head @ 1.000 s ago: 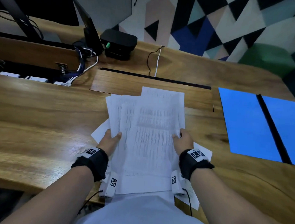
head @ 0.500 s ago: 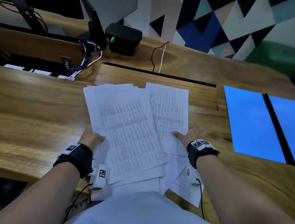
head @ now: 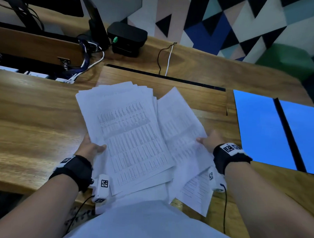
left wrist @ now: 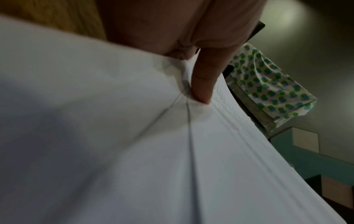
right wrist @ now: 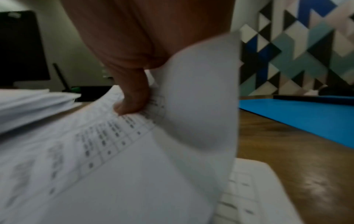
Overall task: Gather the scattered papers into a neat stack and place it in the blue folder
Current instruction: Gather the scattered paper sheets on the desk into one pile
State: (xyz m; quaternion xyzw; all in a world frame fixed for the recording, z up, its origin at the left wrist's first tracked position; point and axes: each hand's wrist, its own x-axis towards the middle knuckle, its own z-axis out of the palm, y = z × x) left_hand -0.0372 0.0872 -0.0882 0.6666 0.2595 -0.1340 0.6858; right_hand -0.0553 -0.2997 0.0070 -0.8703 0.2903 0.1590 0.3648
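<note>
A loose pile of printed white papers (head: 127, 132) lies fanned on the wooden desk (head: 31, 124) in front of me. My left hand (head: 91, 148) grips the pile's left edge, thumb on top; the left wrist view shows a finger (left wrist: 204, 84) pressing under the sheets (left wrist: 134, 136). My right hand (head: 208, 141) pinches a separate sheet (head: 179, 119) at its right edge, thumb (right wrist: 132, 98) on the print, the paper (right wrist: 197, 94) curling up. One more sheet (head: 196, 192) lies below the right wrist. The open blue folder (head: 260, 128) lies flat at the right.
A black box (head: 126, 38), a monitor stand (head: 97, 24) and cables (head: 166, 58) sit at the back of the desk. A cable slot (head: 163, 77) runs behind the papers. Patterned wall panels (head: 229, 19) stand beyond. The desk's near edge is below my wrists.
The single bundle held between both hands has split. The left hand swung its pile left, and the right hand moved right and now pinches a separate sheet that has turned at an angle.
</note>
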